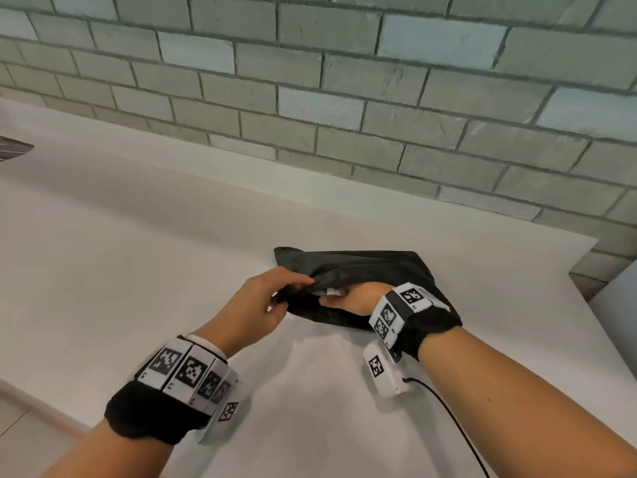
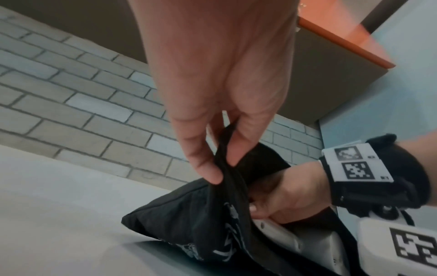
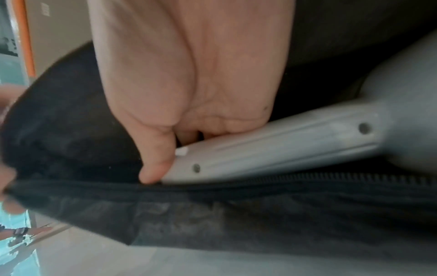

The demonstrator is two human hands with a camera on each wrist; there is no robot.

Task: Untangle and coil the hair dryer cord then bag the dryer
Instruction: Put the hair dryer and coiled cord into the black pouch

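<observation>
A black fabric bag (image 1: 372, 267) lies on the white counter (image 1: 138, 253) by the tiled wall. My left hand (image 1: 272, 298) pinches the upper edge of the bag's mouth (image 2: 227, 149) and lifts it. My right hand (image 1: 351, 298) reaches into the mouth, fingers curled round the handle of the white hair dryer (image 3: 295, 145), which lies mostly inside the bag (image 3: 212, 214). In the left wrist view, part of the white dryer (image 2: 283, 235) shows inside the opening under the right hand (image 2: 283, 196). The cord is hidden.
A grey brick-tile wall (image 1: 344, 98) runs behind the counter. The counter ends at a corner at the right (image 1: 586, 257). A thin black cable (image 1: 455, 426) trails from my right wrist device. A dark object (image 1: 13, 150) sits at the far left edge.
</observation>
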